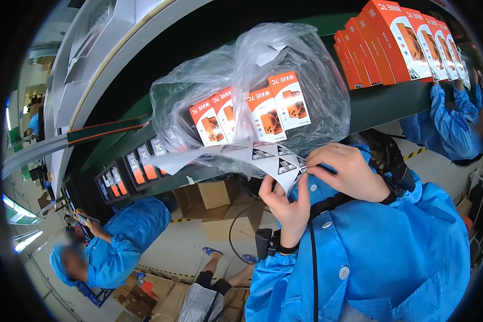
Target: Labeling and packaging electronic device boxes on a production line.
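Observation:
A white sheet of stickers (267, 159) printed with black triangles stretches in front of my chest. My left hand (287, 205) pinches its lower end between thumb and fingers. At the sheet's right corner, my right hand (350, 170) has thumb and forefinger closed on the edge, where a sticker seems to be lifting; the exact grip is partly hidden. Just beyond the sheet lies a clear plastic bag (198, 80), crumpled and bulging. Several orange-and-white boxes (288, 102) are in or under it, their fronts facing up.
A dark green conveyor or bench (327, 107) crosses the view. Orange boxes (382, 45) stand in a row at the far right; dark boxes (143, 163) lie in trays at the left. Co-workers in blue (129, 236) sit on both sides. An open carton (212, 201) is on the floor.

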Demonstrator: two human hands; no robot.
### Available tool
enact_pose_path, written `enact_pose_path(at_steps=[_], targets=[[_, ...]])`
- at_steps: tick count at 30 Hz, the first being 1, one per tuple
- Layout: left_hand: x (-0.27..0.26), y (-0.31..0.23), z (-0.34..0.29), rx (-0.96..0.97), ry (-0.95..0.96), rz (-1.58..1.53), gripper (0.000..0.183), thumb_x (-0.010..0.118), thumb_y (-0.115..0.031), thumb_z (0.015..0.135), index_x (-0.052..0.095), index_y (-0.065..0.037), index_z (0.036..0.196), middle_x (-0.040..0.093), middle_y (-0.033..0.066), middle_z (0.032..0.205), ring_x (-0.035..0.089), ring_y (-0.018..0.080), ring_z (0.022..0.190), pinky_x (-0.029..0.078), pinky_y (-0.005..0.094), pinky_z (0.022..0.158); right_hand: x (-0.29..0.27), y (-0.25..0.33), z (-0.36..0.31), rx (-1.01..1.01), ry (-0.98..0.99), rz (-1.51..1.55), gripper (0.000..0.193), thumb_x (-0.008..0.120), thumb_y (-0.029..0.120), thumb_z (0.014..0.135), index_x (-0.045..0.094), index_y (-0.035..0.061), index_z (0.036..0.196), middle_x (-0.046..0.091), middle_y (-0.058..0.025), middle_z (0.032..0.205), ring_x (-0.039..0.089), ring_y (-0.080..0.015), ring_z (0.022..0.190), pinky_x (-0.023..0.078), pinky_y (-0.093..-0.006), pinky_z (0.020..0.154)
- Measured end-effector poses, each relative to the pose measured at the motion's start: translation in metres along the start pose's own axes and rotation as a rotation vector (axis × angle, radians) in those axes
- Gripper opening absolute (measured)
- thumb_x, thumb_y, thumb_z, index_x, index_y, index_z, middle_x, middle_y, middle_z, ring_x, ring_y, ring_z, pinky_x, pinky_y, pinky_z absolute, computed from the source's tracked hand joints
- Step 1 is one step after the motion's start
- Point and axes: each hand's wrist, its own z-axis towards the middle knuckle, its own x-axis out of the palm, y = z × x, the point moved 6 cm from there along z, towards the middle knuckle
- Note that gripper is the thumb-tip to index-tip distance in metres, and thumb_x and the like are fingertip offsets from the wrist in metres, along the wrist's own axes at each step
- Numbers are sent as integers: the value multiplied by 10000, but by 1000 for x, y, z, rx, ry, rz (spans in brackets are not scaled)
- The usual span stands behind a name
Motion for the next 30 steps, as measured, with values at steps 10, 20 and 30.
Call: enact_pose_path(at_steps=[10,20,30], targets=[[-8,46,34,-181,33,103,207,557,-111,870,518,50,995,621,159,842,601,174,744,464,304,666,28,-33,20,56,43,49,83,640,15,726,563,14,755,601,-91,855,602,-272,758,487,-339,661],[-51,163,34,-307,-432,268,349,461,-170,945,411,79,1185,539,186,1102,525,200,956,417,313,837,117,-229,66,283,368,155,96,630,96,733,613,3,752,607,-118,656,603,-275,601,476,-346,583],[-42,172,8,-390,-479,115,435,456,-173,945,331,90,1268,511,224,1155,535,223,1001,423,315,850,129,-243,65,227,376,-35,100,604,116,741,623,19,748,613,-128,674,609,-280,629,466,-362,582]])
